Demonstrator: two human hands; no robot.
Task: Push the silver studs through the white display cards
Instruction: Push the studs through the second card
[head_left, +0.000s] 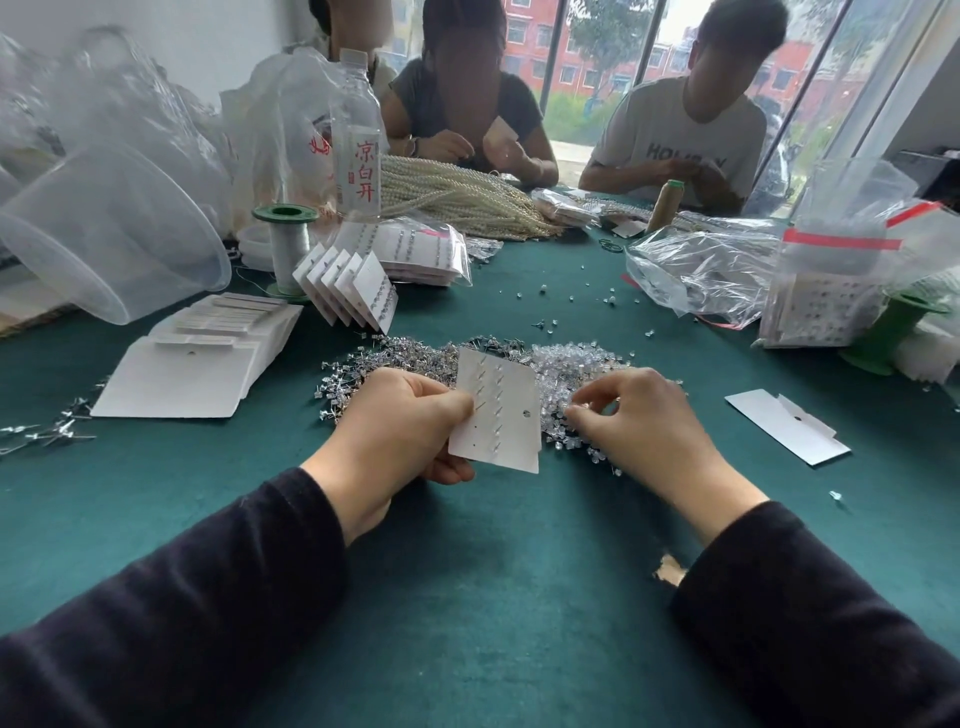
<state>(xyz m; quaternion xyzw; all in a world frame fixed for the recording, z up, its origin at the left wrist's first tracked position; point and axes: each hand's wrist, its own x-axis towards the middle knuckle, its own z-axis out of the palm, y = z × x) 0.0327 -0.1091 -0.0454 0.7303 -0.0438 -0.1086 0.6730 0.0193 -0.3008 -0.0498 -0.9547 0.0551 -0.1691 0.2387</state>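
Left hand (395, 415) tight on display card (498, 410)

Two dark sleeves (182, 597) are reaching forward from the lower corners and angling inward, both ending short of the wrists. The left hand (400, 421) is gripping a card (498, 410) by its left edge, thumb lying on the face, fingers curling behind, knuckles up. The right hand (639, 415) is sitting low just right of the card, palm down, thumb and forefinger curling together in a pinch; whether they are holding anything is too small to tell.
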